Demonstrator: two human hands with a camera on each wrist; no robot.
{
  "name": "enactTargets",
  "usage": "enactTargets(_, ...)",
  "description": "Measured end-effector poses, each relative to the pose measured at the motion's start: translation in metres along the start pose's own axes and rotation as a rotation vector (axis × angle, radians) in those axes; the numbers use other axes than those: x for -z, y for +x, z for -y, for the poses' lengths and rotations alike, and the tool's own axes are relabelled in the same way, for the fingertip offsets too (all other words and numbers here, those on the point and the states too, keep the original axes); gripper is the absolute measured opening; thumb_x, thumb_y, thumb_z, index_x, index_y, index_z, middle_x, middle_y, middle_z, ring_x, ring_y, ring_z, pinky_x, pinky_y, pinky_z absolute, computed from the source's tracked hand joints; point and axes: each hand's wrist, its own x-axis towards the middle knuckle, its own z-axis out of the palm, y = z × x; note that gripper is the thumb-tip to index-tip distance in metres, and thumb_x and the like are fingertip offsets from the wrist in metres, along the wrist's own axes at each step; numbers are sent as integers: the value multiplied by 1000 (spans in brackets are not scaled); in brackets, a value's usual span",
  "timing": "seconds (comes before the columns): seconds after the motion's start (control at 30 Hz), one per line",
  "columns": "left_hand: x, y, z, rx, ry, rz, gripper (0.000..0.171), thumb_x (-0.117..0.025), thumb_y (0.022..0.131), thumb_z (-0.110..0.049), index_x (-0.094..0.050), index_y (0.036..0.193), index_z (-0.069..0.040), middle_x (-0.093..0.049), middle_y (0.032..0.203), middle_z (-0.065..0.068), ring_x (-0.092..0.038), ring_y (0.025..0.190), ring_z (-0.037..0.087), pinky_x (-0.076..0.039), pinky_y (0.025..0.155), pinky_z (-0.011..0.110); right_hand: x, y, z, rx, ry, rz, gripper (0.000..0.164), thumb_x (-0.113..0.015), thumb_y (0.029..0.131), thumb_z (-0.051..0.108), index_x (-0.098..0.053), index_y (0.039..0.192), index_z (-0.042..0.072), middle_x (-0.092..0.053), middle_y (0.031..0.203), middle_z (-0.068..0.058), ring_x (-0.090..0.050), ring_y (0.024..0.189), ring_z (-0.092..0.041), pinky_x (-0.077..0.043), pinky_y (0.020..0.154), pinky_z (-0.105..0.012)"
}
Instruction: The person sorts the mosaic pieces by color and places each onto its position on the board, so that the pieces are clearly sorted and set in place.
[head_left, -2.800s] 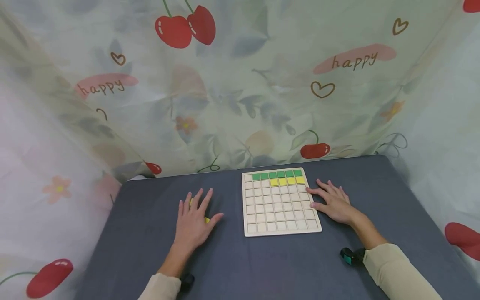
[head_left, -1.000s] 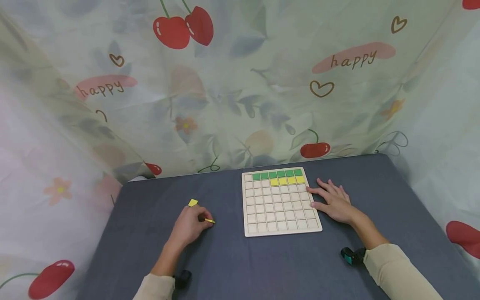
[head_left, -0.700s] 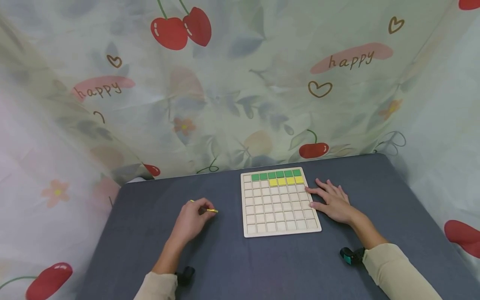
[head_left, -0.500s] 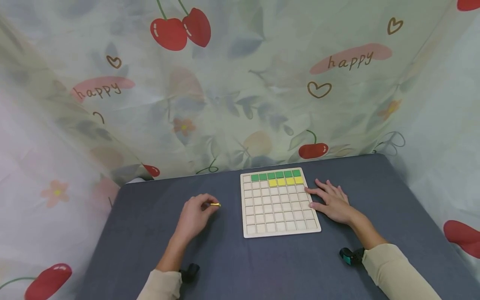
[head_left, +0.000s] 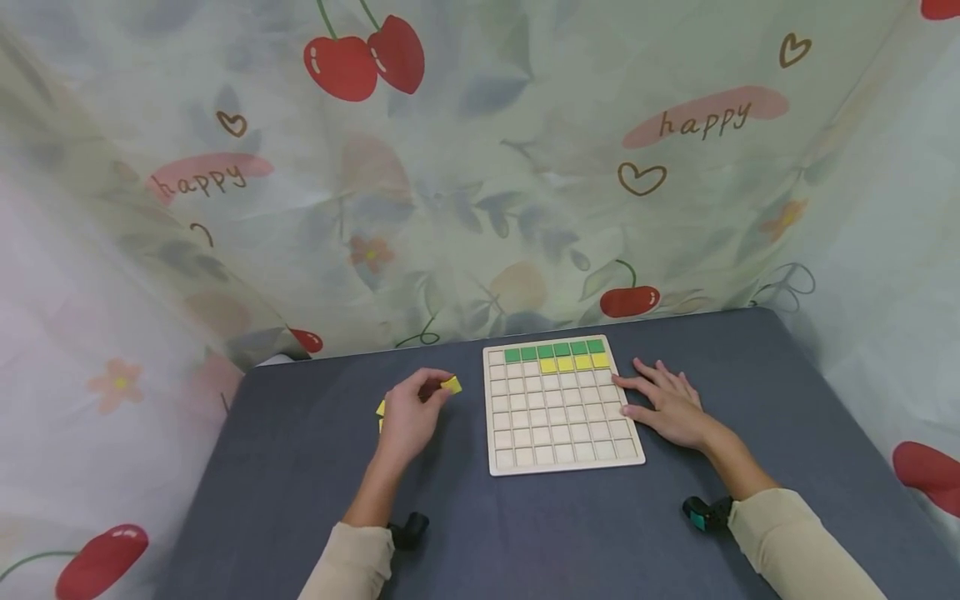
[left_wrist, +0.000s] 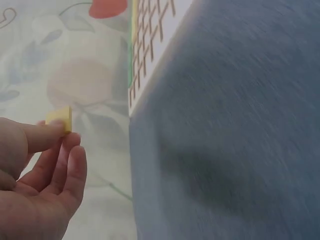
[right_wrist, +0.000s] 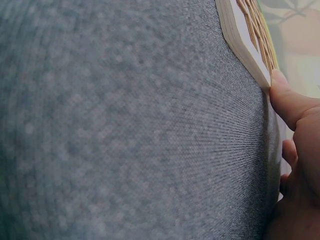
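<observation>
Between thumb and fingertips, my left hand (head_left: 410, 415) pinches a small square yellow tile (head_left: 452, 385), raised above the table left of the board. The left wrist view shows that tile (left_wrist: 59, 120) held at its edge, the other fingers loosely curled. A pale wooden grid board (head_left: 562, 429) lies flat; green tiles (head_left: 555, 350) fill most of its far row, and several yellow tiles (head_left: 574, 362) sit at the right of the second row. My right hand (head_left: 670, 408) lies with fingers spread, thumb and index at the board's right edge; its thumb (right_wrist: 287, 100) touches the rim.
Loose yellow tiles (head_left: 381, 407) lie on the dark grey tabletop (head_left: 300, 467), partly hidden behind my left hand. A patterned curtain (head_left: 480, 167) with cherries stands right behind the table and along both sides. Each wrist wears a dark camera (head_left: 705, 512).
My left hand was spread over the loose tiles, then picked up one yellow tile and carried it up and right, closer to the board. My right hand and the board stayed put.
</observation>
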Motion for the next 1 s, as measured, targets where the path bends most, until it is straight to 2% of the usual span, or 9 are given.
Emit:
enactTargets(0.17,-14,10,-9,-38,-38,-1,13,-75,94,-16,-77,105,-21,-75,103,-1,-68,95,16,-58,83,38,0,1,-1,-5,-7,0,59,-61,100,46,-49,153,23,-17,170,-22,-1,156,-54,5,119,-74)
enactTargets(0.37,-30,22,-14,-68,-71,32,13,-76,93,-18,-79,105,-21,-71,102,0,-65,88,15,-55,73,32,-2,1,-2,-9,-15,0,59,-61,100,48,-49,153,24,-18,170,-21,-1,156,-53,4,119,-74)
enactTargets(0.67,-50,36,-20,-47,-109,72,15,-77,93,-21,-81,108,-21,-77,97,0,-65,82,14,-52,67,28,-2,2,-2,3,-20,-3,59,-61,100,47,-49,153,24,-18,170,-21,-1,155,-54,4,119,-74)
enactTargets(1.0,-73,49,-31,-61,-35,161,10,-73,95,-18,-79,104,-20,-76,99,0,-68,91,16,-56,75,33,-2,0,1,1,-16,-15,58,-61,100,46,-50,152,24,-20,169,-22,-3,155,-54,3,119,-74)
